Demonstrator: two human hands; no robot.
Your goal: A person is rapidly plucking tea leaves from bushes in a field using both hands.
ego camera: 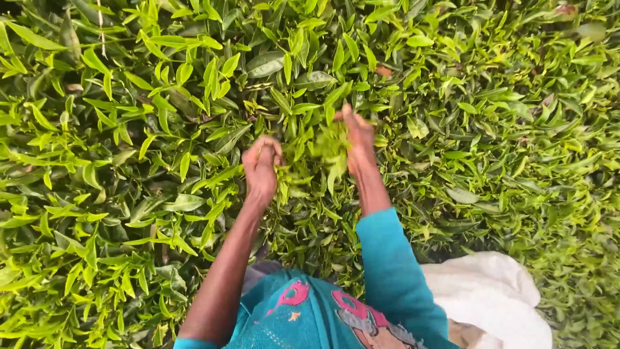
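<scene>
Left hand [260,169] pinches shoots; right hand [357,143] clutches plucked leaves [330,147].

This is a tea field outdoors: dense bushes [129,129] of glossy green leaves fill the view in daylight, with pale young shoots [516,97] on top, and a white sack [497,291] at the picker's side.

Your left hand [261,169] closed among leaves of bush [129,129]. Your right hand [358,143] grips bunch of picked leaves [330,150]. White sack [491,291] hangs beside your right sleeve [394,271].
</scene>
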